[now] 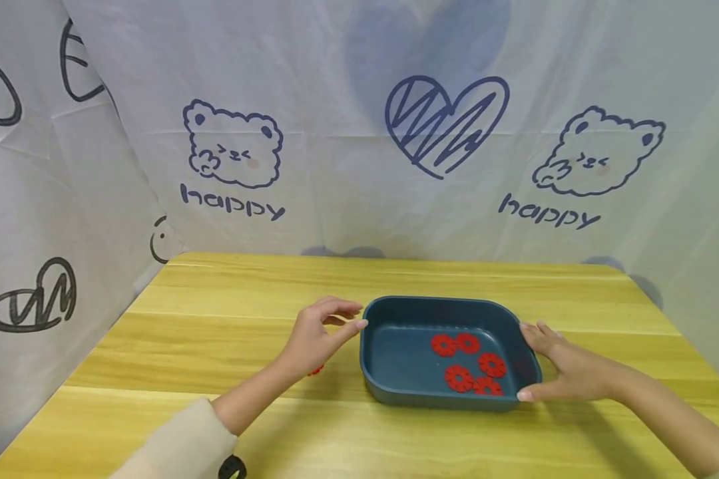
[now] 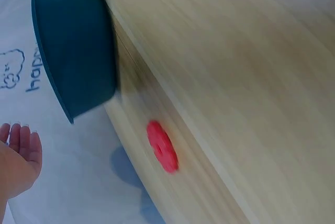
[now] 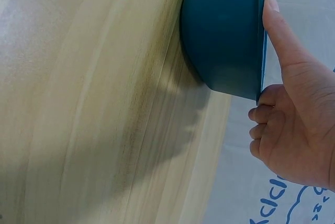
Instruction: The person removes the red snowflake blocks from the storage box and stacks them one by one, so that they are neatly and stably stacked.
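A dark blue rectangular tub (image 1: 419,400) with rounded corners stands on the table. Several red notched plastic discs (image 1: 459,378) lie on its floor, mostly toward the right. My left hand (image 1: 317,339) hovers by the tub's left end, its fingers loosely bent and nothing between them; the left wrist view shows it apart from the tub. At the opposite end, my right hand (image 1: 578,372) holds the tub, thumb along the front rim and the other fingers against the end wall. Another red disc (image 2: 162,146) lies on the tabletop left of the tub, largely hidden behind the left hand in the head view.
The tub rests on a wooden table (image 1: 216,293) with light yellow grain. White cloth (image 1: 341,179) printed with bears, hearts and lettering hangs behind it and along the left. A small black object (image 1: 232,467) shows beside the left sleeve.
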`<state>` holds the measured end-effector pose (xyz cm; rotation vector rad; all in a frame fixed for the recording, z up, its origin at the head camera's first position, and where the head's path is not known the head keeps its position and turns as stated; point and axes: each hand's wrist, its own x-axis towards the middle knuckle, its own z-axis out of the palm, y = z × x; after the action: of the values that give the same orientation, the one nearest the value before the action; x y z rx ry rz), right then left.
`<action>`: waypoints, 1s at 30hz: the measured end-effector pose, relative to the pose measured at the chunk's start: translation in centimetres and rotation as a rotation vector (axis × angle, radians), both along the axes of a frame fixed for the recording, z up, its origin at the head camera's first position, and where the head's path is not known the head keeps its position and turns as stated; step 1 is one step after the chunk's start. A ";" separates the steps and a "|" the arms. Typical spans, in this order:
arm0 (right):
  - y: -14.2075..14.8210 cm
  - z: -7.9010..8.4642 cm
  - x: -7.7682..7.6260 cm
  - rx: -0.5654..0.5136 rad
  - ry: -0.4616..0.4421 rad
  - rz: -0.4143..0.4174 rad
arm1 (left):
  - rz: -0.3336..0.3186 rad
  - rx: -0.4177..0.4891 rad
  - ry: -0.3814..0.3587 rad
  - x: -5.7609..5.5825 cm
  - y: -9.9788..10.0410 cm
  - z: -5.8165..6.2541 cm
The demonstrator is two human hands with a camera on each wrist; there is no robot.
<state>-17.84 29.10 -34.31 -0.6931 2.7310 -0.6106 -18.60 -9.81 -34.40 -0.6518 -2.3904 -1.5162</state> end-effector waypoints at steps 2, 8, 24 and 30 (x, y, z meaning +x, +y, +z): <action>0.0 0.0 0.0 -0.002 0.004 0.001 | -0.015 0.002 -0.006 0.0 0.8 0.0; 0.1 0.1 0.1 -0.008 0.014 0.005 | -0.060 0.008 -0.024 0.0 3.0 -0.5; 0.1 0.2 0.0 -0.005 0.013 0.014 | -0.169 -0.064 -0.019 0.2 8.6 -1.9; 0.0 0.2 0.0 -0.001 0.020 0.016 | -0.209 -0.073 0.007 0.0 10.3 -2.1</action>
<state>-17.82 29.14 -34.11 -0.7249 2.7406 -0.6043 -18.64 0.47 -36.55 -0.9478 -2.4468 -1.5067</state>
